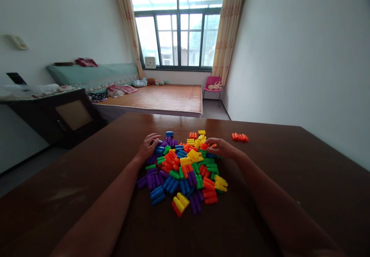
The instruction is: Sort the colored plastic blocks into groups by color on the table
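Note:
A mixed pile of plastic toy building blocks (173, 174), shaped like joined tubes in purple, blue, green, yellow, orange and red, lies in front of me. My left hand (148, 147) rests at the pile's far left edge, its fingers stretched out beside purple blocks (171, 142) and blue ones. On the far right side of the pile, my right hand (222, 147) has its thumb and fingers around an orange block (204, 146), which the fingers partly cover. Yellow blocks (199, 140) lie just beyond its fingertips.
Apart from the pile, a row of orange blocks (239, 137) lies on the brown table (289, 164), to the right. Beyond the table stand a bed (167, 97) with a woven mat, a pink chair (213, 83) and a dark cabinet (72, 112) at the left.

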`<action>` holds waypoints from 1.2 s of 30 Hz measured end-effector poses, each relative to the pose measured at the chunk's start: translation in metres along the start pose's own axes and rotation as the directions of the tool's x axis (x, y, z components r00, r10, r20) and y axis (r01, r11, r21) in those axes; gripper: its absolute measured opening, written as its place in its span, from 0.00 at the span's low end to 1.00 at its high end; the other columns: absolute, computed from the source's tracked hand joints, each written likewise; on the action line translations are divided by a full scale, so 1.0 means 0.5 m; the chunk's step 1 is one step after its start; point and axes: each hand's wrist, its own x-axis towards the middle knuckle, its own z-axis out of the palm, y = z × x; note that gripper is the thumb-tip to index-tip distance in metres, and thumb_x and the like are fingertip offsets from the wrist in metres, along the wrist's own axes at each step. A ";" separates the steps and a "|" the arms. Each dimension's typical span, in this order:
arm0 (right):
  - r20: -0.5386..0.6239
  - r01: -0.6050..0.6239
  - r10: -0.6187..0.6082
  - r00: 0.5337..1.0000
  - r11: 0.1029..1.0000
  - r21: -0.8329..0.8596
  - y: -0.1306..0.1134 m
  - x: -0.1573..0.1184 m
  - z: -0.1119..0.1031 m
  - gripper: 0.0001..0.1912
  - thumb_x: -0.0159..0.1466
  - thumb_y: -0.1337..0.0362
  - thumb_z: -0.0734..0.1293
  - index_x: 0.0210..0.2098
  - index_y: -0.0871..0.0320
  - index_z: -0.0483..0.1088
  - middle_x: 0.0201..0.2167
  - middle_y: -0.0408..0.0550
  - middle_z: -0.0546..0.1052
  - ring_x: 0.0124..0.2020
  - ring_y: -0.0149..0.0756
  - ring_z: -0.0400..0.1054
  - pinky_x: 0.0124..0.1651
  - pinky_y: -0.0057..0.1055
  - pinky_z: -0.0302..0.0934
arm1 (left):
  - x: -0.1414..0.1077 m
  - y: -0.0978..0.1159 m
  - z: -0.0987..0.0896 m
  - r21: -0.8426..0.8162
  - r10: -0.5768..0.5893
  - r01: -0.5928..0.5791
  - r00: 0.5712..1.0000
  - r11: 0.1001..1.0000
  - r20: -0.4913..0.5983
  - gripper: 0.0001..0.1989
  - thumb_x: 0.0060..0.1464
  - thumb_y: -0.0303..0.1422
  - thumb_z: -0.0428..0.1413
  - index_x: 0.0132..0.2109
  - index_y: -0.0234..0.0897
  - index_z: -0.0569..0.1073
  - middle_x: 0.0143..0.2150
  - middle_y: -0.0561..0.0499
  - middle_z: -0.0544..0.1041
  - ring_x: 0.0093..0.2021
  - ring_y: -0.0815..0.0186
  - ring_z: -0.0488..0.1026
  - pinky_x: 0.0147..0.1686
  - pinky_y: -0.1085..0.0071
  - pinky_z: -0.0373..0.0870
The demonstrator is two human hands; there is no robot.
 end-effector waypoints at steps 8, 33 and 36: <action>-0.116 -0.378 0.376 0.919 0.926 0.011 0.122 -0.069 -0.107 0.15 0.59 0.60 0.61 0.42 0.55 0.74 0.36 0.49 0.79 0.35 0.37 0.71 0.39 0.34 0.66 | 0.002 -0.002 -0.026 -0.187 -0.153 0.133 0.983 0.973 -0.099 0.34 0.56 0.57 0.48 0.52 0.32 0.76 0.53 0.42 0.77 0.54 0.53 0.72 0.55 0.60 0.68; -0.443 -0.466 0.260 0.858 0.757 -0.458 0.184 -0.054 -0.072 0.18 0.60 0.58 0.68 0.50 0.53 0.71 0.41 0.52 0.77 0.46 0.43 0.68 0.50 0.36 0.61 | -0.006 0.032 0.009 0.045 0.091 -0.098 0.988 0.994 0.126 0.34 0.48 0.55 0.57 0.57 0.38 0.73 0.61 0.41 0.70 0.63 0.50 0.65 0.64 0.55 0.60; -0.487 -0.484 0.231 0.842 0.720 -0.496 0.187 -0.046 -0.058 0.18 0.64 0.57 0.65 0.52 0.51 0.71 0.43 0.54 0.77 0.48 0.45 0.66 0.51 0.39 0.61 | -0.008 0.035 0.010 0.051 0.078 -0.085 0.989 0.995 0.125 0.33 0.48 0.54 0.57 0.56 0.39 0.73 0.60 0.42 0.72 0.61 0.51 0.67 0.63 0.55 0.61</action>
